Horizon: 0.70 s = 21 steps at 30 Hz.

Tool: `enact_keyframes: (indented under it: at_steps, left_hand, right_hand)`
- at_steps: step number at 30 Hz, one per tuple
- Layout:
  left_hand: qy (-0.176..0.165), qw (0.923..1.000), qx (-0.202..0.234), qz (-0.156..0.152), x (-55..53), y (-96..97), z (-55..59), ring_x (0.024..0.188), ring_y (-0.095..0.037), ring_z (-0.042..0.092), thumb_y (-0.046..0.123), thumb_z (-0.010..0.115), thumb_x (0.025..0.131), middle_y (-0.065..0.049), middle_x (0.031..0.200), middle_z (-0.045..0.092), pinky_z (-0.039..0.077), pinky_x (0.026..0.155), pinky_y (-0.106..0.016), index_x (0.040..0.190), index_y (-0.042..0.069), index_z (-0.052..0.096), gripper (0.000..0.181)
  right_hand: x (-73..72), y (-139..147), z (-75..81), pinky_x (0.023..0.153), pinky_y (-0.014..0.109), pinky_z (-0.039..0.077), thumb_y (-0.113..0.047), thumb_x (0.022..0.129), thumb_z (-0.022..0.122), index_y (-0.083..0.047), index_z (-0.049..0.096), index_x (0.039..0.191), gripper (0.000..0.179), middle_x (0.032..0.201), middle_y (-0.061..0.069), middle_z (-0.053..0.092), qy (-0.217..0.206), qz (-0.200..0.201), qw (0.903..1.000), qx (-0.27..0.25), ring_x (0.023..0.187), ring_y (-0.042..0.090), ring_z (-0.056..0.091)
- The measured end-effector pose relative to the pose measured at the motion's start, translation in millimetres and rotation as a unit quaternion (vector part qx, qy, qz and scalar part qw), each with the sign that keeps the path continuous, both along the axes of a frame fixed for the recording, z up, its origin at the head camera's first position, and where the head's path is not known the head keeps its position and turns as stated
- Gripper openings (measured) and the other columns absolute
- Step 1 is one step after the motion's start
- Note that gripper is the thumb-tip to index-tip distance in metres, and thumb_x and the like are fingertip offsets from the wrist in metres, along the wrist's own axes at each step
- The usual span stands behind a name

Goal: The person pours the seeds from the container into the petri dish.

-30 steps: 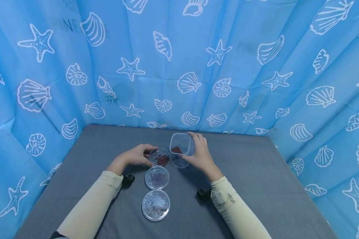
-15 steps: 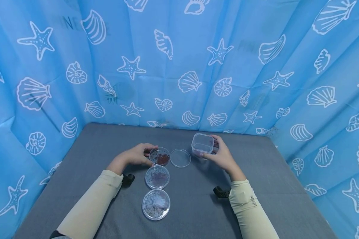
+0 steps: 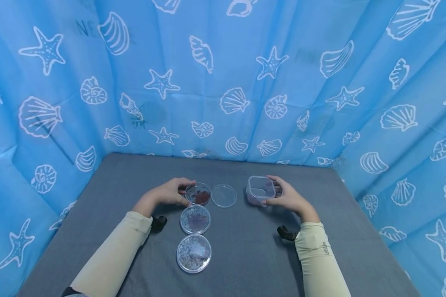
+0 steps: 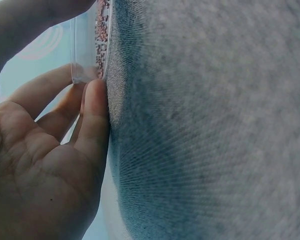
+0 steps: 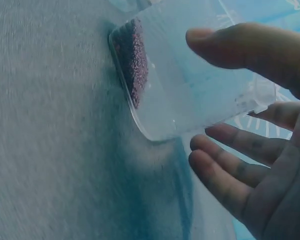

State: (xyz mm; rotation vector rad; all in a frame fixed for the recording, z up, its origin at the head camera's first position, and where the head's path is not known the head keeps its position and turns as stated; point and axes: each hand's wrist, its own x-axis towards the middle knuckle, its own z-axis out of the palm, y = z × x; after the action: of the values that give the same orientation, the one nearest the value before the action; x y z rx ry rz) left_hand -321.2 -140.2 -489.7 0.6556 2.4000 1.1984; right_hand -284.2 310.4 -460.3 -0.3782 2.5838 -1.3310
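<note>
My left hand (image 3: 168,192) grips the near-left rim of a clear round petri dish (image 3: 198,194) that holds reddish-brown granules. In the left wrist view, thumb and fingers pinch the wall of this dish (image 4: 85,47), which sits flat on the cloth. To the right, my right hand (image 3: 290,199) holds a clear square plastic tub (image 3: 260,190) by its right side. Seen from the right wrist, the tub (image 5: 175,95) has a heap of reddish granules (image 5: 134,62) against its bottom. The tub is at or just above the cloth; exact contact cannot be told.
A clear round lid or dish (image 3: 224,196) lies between the hands. Two covered-looking petri dishes (image 3: 195,220) with pale contents are lined up toward the front. Grey cloth (image 3: 245,247) covers the table, and a blue shell-print curtain (image 3: 215,82) hangs behind it.
My right hand has carried the square tub rightward from above the clear round dish and lowered it, levelling it on the way. The left hand has stayed on its petri dish.
</note>
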Motion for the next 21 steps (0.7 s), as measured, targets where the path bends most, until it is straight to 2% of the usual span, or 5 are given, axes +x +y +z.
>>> enact_keyframes:
  at_steps: [5, 10, 15, 18, 21]
  left_hand:
    - [0.0, 1.0, 0.005, 0.002, -0.4, 0.1, 1.2, 0.146, -0.045, 0.05, 0.011, 0.089, 0.084, -0.02, 0.168, 0.04, 0.05, 0.119, -0.051, 0.161, 0.006, 0.044, 0.089]
    - [0.003, 1.0, 0.0, 0.004, 0.8, -0.1, 2.0, 0.146, -0.045, 0.05, 0.012, 0.089, 0.085, -0.019, 0.168, 0.04, 0.05, 0.119, -0.051, 0.161, 0.006, 0.045, 0.089]
    - [0.002, 1.0, 0.001, 0.002, 2.4, -0.7, 2.0, 0.147, -0.045, 0.049, 0.012, 0.089, 0.085, -0.019, 0.168, 0.04, 0.049, 0.119, -0.051, 0.161, 0.006, 0.045, 0.088]
    - [0.005, 1.0, 0.0, 0.002, 2.6, -1.1, 1.0, 0.147, -0.044, 0.049, 0.012, 0.089, 0.085, -0.019, 0.168, 0.041, 0.049, 0.12, -0.051, 0.161, 0.006, 0.045, 0.088]
    - [0.007, 1.0, 0.002, 0.001, 2.2, -1.1, 0.1, 0.147, -0.044, 0.049, 0.012, 0.089, 0.085, -0.019, 0.167, 0.041, 0.049, 0.12, -0.051, 0.161, 0.005, 0.045, 0.088]
  right_hand:
    - [1.9, -1.0, 3.5, 0.117, 0.069, 0.044, -0.031, 0.087, 0.088, -0.011, 0.019, 0.17, 0.11, 0.166, 0.032, 0.027, 0.012, 0.006, 0.9974, 0.07, 0.151, 0.053, 0.034]
    - [4.4, -16.7, 8.3, 0.116, 0.082, 0.033, -0.052, 0.08, 0.089, -0.023, 0.024, 0.17, 0.115, 0.173, 0.023, 0.016, 0.077, -0.01, 0.986, 0.147, 0.158, 0.052, 0.016]
    - [9.2, -42.3, 17.7, 0.117, 0.08, 0.034, -0.053, 0.081, 0.088, -0.022, 0.038, 0.166, 0.103, 0.172, 0.018, 0.026, 0.142, -0.021, 0.9772, 0.157, 0.159, 0.046, 0.018]
    - [11.3, -61.8, 22.1, 0.12, 0.076, 0.035, -0.051, 0.083, 0.087, -0.018, 0.044, 0.162, 0.097, 0.167, 0.017, 0.038, 0.184, 0.004, 0.9682, 0.17, 0.157, 0.044, 0.027]
    - [13.1, -83.0, 23.6, 0.12, 0.073, 0.037, -0.052, 0.081, 0.088, -0.017, 0.049, 0.159, 0.094, 0.16, 0.015, 0.049, 0.227, 0.038, 0.9517, 0.203, 0.152, 0.041, 0.038]
